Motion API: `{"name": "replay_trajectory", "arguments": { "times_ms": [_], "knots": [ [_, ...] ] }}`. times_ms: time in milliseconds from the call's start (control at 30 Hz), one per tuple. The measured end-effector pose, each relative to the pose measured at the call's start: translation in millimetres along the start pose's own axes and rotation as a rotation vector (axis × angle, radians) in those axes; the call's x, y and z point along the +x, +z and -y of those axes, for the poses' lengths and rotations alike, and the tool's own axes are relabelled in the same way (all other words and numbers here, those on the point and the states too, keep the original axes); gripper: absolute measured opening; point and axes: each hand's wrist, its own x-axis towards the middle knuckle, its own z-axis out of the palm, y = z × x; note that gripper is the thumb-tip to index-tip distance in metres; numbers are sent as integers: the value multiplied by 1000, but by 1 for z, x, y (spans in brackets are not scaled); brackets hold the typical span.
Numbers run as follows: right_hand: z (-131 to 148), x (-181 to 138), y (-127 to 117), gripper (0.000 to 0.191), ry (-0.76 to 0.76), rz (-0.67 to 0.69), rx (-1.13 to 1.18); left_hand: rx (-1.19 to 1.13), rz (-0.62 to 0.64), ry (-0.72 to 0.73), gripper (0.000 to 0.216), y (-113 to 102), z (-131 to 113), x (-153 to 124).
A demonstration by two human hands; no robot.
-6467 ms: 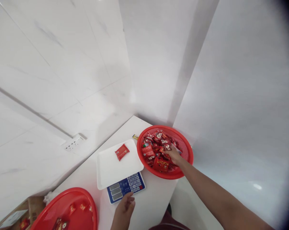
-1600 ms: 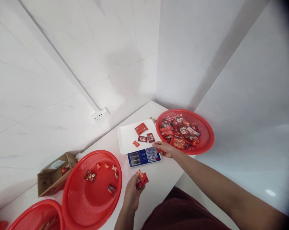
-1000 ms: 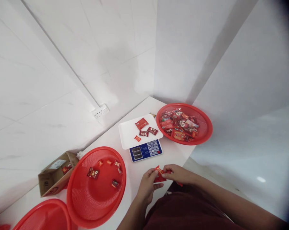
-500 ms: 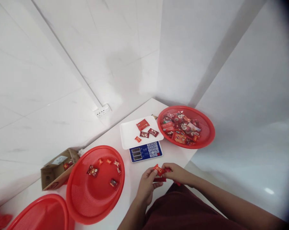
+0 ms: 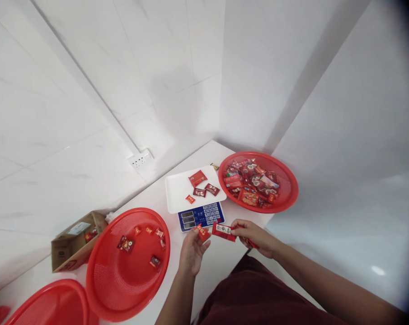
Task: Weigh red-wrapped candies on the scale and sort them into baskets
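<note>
Left hand is curled, thumb + fingertips pinching a small red packet. Right hand pinches one end of a long red packet. Another red bit pokes out under its palm; can't tell what that is. Both packets hang over the white table, just in front of the scale keypad, almost touching each other.

Handling, prob.: v. light, thin crinkly wrap, slick, contents maybe crushable. Best hold = light pinch on the flat sealed end, not the middle.

Scale pan carries four packets. Right red basket is heaped w/ packets, left red basket has a few, cardboard box sits beyond it.

Vs 0.5 s ago: hands were bunched together on one clump of packets, nearer the body. Now they're split, one packet each, and closer to the scale.
</note>
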Motion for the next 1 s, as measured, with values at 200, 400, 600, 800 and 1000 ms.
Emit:
{"name": "replay_trajectory", "arguments": {
  "times_ms": [200,400,600,800,1000],
  "knots": [
    [-4,31,-8,22,4,-95,24,12,26,-3,19,-5,-3,-2],
    [30,81,6,22,-76,-185,43,21,-13,-36,17,-15,3,-9],
    [27,86,12,23,-84,-136,-40,72,-14,-42,23,-19,9,-11],
    [-18,41,15,31,-13,214,-252,236,87,-44,27,-13,19,-12],
    [-24,9,17,28,7,252,-309,347,193,-70,33,2,27,-15]
  ]
}}
